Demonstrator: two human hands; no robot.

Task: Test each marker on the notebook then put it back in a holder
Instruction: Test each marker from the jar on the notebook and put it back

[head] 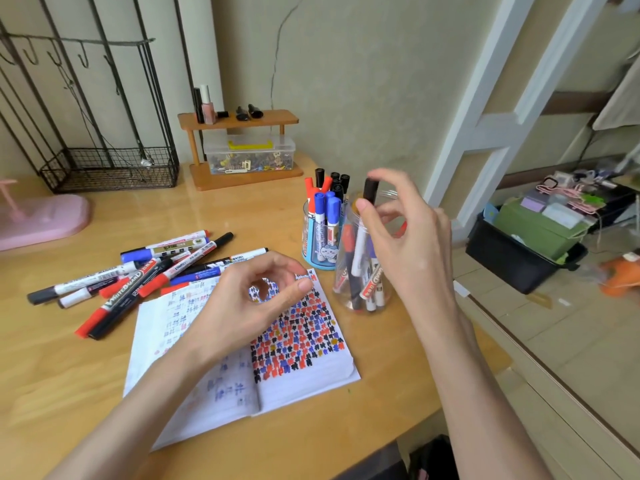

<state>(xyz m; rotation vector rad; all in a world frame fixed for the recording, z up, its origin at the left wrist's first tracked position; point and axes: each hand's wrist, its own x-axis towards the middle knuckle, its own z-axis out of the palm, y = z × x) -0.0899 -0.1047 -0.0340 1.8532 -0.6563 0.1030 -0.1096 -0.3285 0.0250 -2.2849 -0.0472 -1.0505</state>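
Marker (370, 188) with a black cap stands upright at the mouth of the clear jar (387, 292), pinched near its top by the right hand's (405, 233) fingers (362, 204). Left hand (242, 306) hovers over the open notebook (304, 372) on the tabletop (69, 362), fingers loosely curled, holding nothing.

The light wooden table (242, 216) carries an open notebook (304, 375) near its front edge, the right page crowded with red, blue and black marks. Just behind the notebook's left page lies a loose heap of markers (156, 268). To the right stand two holders, a blue one (318, 251) and a clear jar (363, 292), touching. Further back sit a small wooden rack (242, 180), a black wire basket (110, 171) and, at the far left, a pink stand (45, 216).
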